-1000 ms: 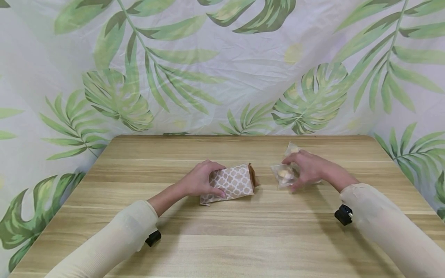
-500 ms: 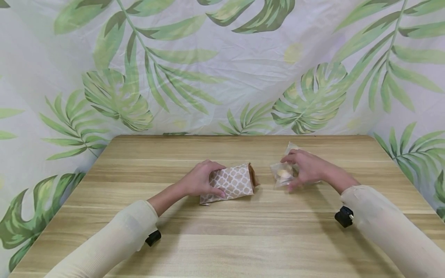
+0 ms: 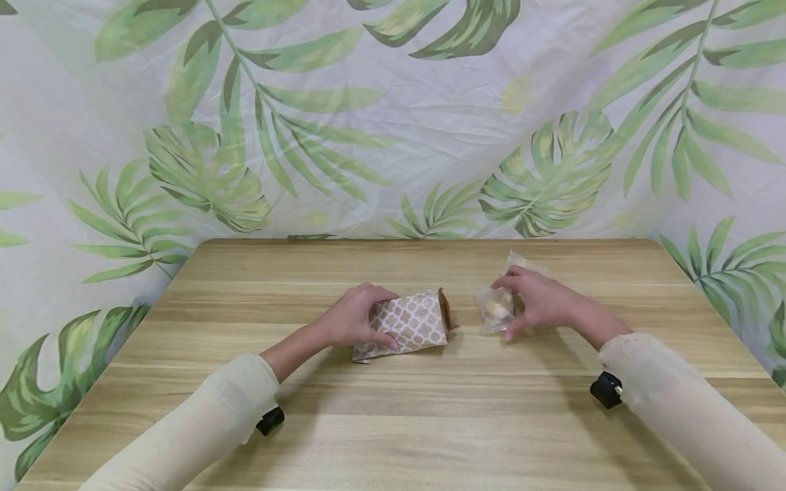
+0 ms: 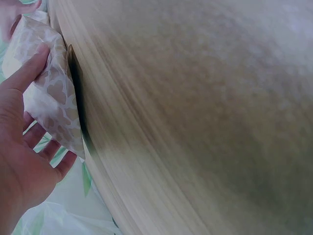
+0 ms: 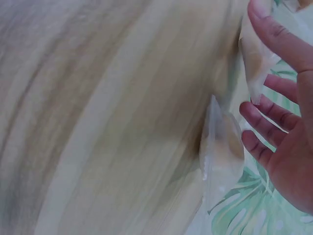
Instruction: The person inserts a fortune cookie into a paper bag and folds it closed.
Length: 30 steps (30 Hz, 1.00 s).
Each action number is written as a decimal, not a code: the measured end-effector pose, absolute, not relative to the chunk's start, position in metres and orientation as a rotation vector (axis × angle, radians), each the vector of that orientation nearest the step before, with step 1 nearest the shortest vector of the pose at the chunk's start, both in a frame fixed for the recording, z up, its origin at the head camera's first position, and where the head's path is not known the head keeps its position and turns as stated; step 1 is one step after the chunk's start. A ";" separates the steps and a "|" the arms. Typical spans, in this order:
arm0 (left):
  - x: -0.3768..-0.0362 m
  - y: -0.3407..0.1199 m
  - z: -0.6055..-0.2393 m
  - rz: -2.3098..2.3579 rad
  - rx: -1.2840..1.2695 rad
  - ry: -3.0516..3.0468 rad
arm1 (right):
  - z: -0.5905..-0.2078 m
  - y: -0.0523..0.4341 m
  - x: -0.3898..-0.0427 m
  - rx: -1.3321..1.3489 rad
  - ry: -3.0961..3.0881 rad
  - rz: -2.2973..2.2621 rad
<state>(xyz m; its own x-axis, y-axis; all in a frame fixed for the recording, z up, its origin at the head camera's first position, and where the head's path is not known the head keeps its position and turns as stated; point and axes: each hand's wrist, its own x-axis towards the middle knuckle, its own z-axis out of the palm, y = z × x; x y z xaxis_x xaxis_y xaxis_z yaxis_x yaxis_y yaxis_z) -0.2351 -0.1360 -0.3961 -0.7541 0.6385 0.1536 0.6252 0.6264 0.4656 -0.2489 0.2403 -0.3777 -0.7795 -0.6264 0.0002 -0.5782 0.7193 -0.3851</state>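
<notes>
A paper bag [image 3: 414, 319] with a beige and white quatrefoil pattern lies on its side, its brown open mouth facing right. My left hand [image 3: 359, 317] grips its closed end, thumb over the near side in the head view; in the left wrist view the thumb lies across the bag [image 4: 51, 93]. To the right, my right hand [image 3: 540, 300] pinches a clear packet [image 3: 495, 310] with a pale tan piece inside between thumb and fingers. The packet is near the bag's mouth. A second clear packet [image 3: 518, 261] lies just behind that hand, also visible in the right wrist view [image 5: 222, 152].
The wooden table [image 3: 393, 436] extends toward me in front of both hands. Behind it hangs a leaf-patterned cloth [image 3: 430, 136]. Black wrist cameras hang under both sleeves, such as the right camera [image 3: 606, 390].
My right hand has shifted slightly left with the clear packet, bringing it a little closer to the bag's mouth. The left hand and the paper bag have stayed in place.
</notes>
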 end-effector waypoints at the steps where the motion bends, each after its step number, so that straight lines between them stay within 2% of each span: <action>1: -0.235 -0.136 -0.396 0.789 1.093 2.809 | -0.378 0.240 -0.248 -0.981 2.791 -0.539; 30: -0.235 -0.136 -0.397 0.794 1.082 2.810 | -0.384 0.236 -0.250 -0.977 2.736 -0.622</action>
<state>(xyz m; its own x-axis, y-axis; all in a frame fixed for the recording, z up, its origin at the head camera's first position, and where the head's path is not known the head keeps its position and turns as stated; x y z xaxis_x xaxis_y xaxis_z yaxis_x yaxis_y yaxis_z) -0.2352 -0.1363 -0.3973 -0.7583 0.6337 0.1527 0.6199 0.6286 0.4696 -0.2496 0.2363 -0.3845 -0.7709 -0.6366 -0.0198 -0.5655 0.6984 -0.4387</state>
